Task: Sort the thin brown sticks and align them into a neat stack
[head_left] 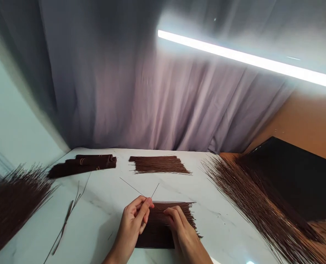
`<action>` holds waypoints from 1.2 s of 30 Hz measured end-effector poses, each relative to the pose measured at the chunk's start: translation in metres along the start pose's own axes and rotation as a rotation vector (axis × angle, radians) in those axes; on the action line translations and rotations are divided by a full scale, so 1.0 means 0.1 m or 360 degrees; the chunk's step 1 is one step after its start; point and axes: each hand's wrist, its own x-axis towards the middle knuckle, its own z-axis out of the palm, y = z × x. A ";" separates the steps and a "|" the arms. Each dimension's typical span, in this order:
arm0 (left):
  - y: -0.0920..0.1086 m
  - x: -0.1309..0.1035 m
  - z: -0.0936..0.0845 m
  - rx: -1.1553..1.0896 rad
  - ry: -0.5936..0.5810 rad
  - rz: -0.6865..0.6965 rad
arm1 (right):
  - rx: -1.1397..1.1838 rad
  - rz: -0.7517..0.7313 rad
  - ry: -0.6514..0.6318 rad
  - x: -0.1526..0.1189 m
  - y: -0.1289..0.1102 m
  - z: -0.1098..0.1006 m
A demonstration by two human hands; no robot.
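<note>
My left hand (pixel 137 216) is closed in a pinch above the table. From its fingertips stick out thin dark-brown strands (pixel 131 186), one slanting up to the left and one up to the right; whether they are a single bent piece I cannot tell. Below both hands lies a flat layer of similar dark strands (pixel 156 233), side by side, with uneven ends at the right. My right hand (pixel 181 225) hovers over the right part of this layer, thumb and fingers bent together. What it holds, if anything, is hidden.
A second flat layer of strands (pixel 159 165) lies farther back. Tied dark rolls (pixel 93 161) are at the back left. Loose bundles lie at the left (pixel 17 205) and right (pixel 262 198). A few strands (pixel 66 218) lie left on the white table (pixel 105 194). A curtain (pixel 152 102) hangs behind.
</note>
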 end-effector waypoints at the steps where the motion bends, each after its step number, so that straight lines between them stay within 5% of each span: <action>1: 0.01 0.00 0.00 0.0008 -0.0010 0.0010 | 0.0039 -0.0010 -0.0003 0.00 0.02 -0.01; 4: 0.05 -0.05 -0.02 0.0053 -0.0139 0.0025 | 0.0166 -0.0052 -0.0095 0.10 0.08 -0.15; 8: 0.16 -0.19 -0.01 0.0372 -0.0720 0.0012 | 0.0119 -0.0131 -0.0437 0.51 -0.03 -0.64; 10: 0.21 -0.23 0.01 0.0612 -0.0827 0.0065 | -0.0041 -0.0309 -0.0551 0.68 -0.16 -0.88; 13: 0.24 -0.18 0.02 0.0753 -0.0573 0.0185 | -0.0242 -0.0532 -0.0444 0.64 -0.32 -0.95; 16: 0.26 -0.08 -0.03 0.0576 -0.0326 0.0133 | -0.0109 -0.0444 -0.0254 0.31 -0.26 -0.69; 20: 0.28 -0.11 -0.06 0.0282 -0.0422 -0.0096 | 0.0160 -0.0186 -0.0329 0.23 0.03 -0.45; 24: 0.25 -0.21 -0.03 0.0371 -0.0629 -0.0168 | 0.0131 -0.0249 -0.0680 0.75 0.02 -0.75; 27: 0.19 -0.14 -0.02 0.0529 -0.0586 -0.0111 | -0.0248 -0.0502 -0.0634 0.95 -0.17 -0.91; 32: 0.18 0.03 -0.09 0.0444 -0.0185 -0.0036 | -0.0126 -0.0358 -0.0378 0.50 -0.18 -0.60; 36: 0.23 -0.07 -0.06 0.0286 -0.0348 -0.0153 | 0.0085 -0.0236 -0.0529 0.54 0.10 -0.55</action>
